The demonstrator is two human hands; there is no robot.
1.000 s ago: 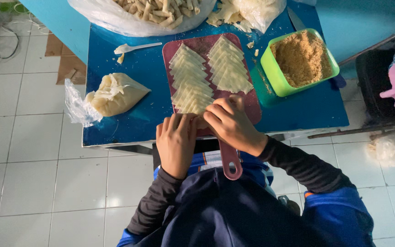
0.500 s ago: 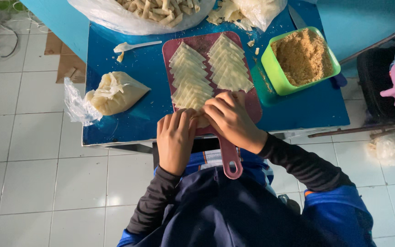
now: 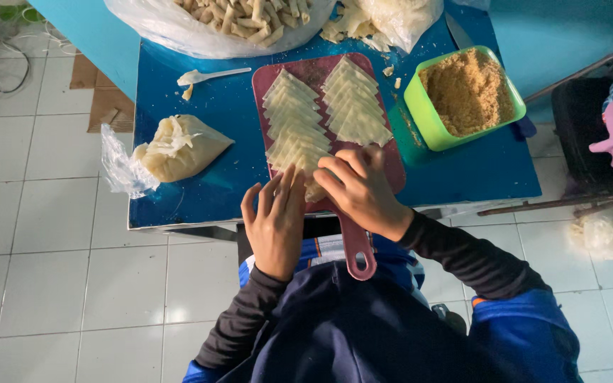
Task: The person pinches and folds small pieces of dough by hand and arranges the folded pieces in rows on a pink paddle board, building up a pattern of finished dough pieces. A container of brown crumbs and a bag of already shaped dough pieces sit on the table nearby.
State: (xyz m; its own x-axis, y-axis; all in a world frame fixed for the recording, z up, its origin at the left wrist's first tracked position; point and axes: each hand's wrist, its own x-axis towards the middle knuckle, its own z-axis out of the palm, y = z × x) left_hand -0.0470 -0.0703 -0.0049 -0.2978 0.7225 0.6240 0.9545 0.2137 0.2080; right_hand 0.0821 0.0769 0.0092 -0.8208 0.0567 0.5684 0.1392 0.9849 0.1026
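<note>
A blue table [image 3: 200, 191] stands on a white tile floor [image 3: 44, 284]. A red board [image 3: 384, 152] lies at its near edge, handle overhanging. A green tub [image 3: 431, 128] sits near the right edge, a tied bag [image 3: 179, 149] near the left, and a white spoon [image 3: 211, 74] and big plastic bags [image 3: 179, 32] along the far edge.

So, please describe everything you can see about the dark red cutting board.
The cutting board is dark red, looks like plastic, and is rectangular with rounded corners. Its long handle ends in a hanging hole and sticks out past the near edge of the blue table, over the person's lap. The board lies flat. Two rows of pale, overlapping triangular wrappers cover most of it. The left hand and right hand rest on the near end of the left row. A green container of brown crumbs sits at its right side.
</note>
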